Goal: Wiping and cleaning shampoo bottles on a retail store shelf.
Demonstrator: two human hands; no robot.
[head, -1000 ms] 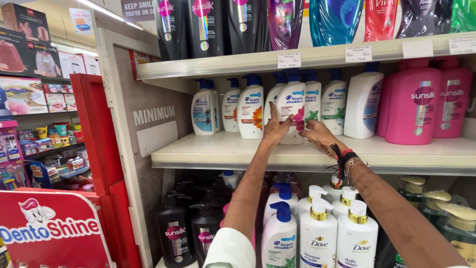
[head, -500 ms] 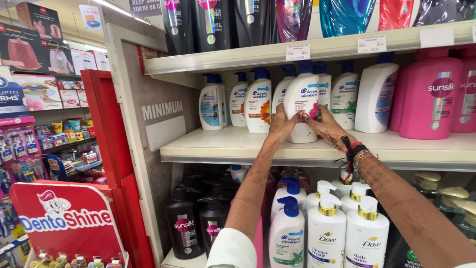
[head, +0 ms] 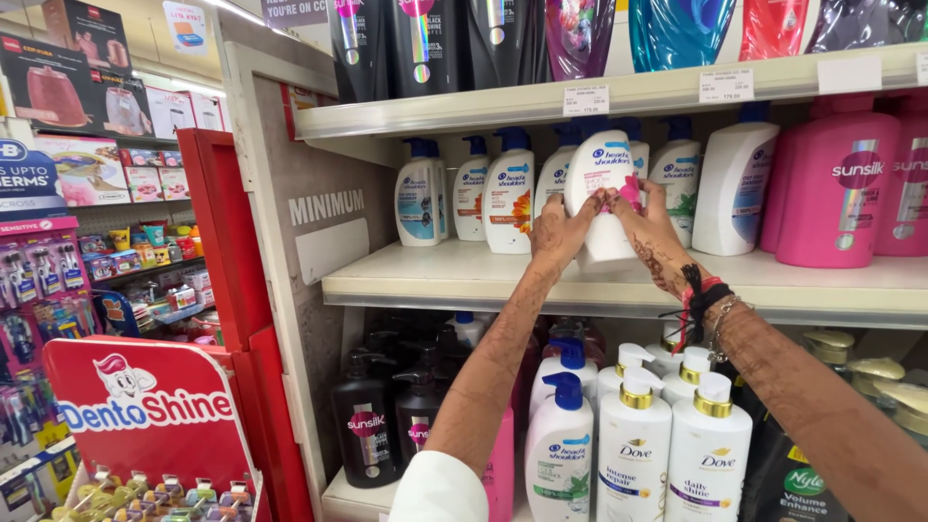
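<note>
A white shampoo bottle [head: 601, 186] with a blue cap and a pink flower on its label stands at the front of the middle shelf [head: 464, 275]. My left hand [head: 558, 229] grips its left side and my right hand [head: 654, 227] grips its right side. The bottle is upright, its base near the shelf's front edge. More white bottles with blue caps [head: 509, 198] stand in a row behind and to the left of it.
Large pink bottles [head: 839, 188] stand on the right of the same shelf. Dark and coloured bottles [head: 430, 43] line the shelf above. White pump bottles [head: 635, 449] and black bottles [head: 367, 430] fill the shelf below. A red display stand [head: 145, 416] is at lower left.
Both hands have closed around the white bottle and drawn it forward from the row toward the shelf's front edge. The camera has moved closer.
</note>
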